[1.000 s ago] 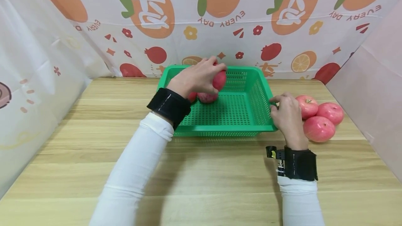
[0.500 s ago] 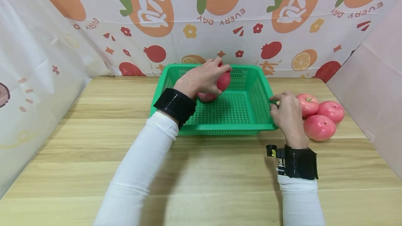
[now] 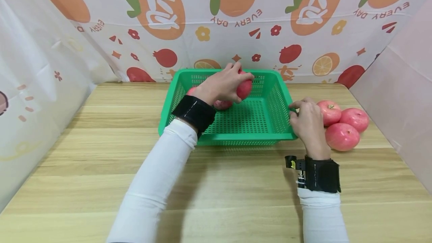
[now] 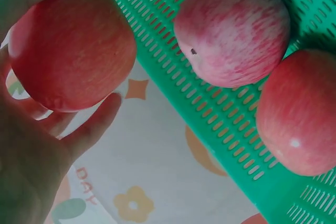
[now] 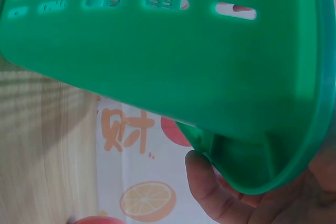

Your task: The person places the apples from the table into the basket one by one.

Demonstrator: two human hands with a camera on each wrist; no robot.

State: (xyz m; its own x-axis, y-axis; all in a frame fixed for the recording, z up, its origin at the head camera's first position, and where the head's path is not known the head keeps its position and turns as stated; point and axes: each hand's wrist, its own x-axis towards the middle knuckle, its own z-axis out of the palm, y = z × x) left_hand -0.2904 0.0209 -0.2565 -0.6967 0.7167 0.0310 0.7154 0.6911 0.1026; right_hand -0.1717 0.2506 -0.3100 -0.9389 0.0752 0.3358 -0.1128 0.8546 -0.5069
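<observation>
My left hand (image 3: 221, 85) grips a red apple (image 3: 244, 88) above the middle of the green plastic basket (image 3: 243, 137). In the left wrist view the held apple (image 4: 73, 45) has fingers curled round it. Two other apples sit in the basket's left part: a pale, streaked apple (image 4: 233, 30) and a redder apple (image 4: 304, 114) touching it. Seen from the head, my left hand and wrist partly cover both. My right hand (image 3: 307, 123) pinches the rim at the basket's right end; in the right wrist view, a finger and thumb (image 5: 210, 187) curl round that rim (image 5: 273, 182).
Three pink-red apples lie clustered on the wooden table (image 3: 236, 198) right of my right hand: a back apple (image 3: 330, 112), a right apple (image 3: 355, 120) and a front apple (image 3: 342, 137). A fruit-print curtain (image 3: 236, 44) hangs close behind the basket.
My left hand has moved a little to the right over the basket with the apple, uncovering part of the red apple at left. The right hand and basket stay in place.
</observation>
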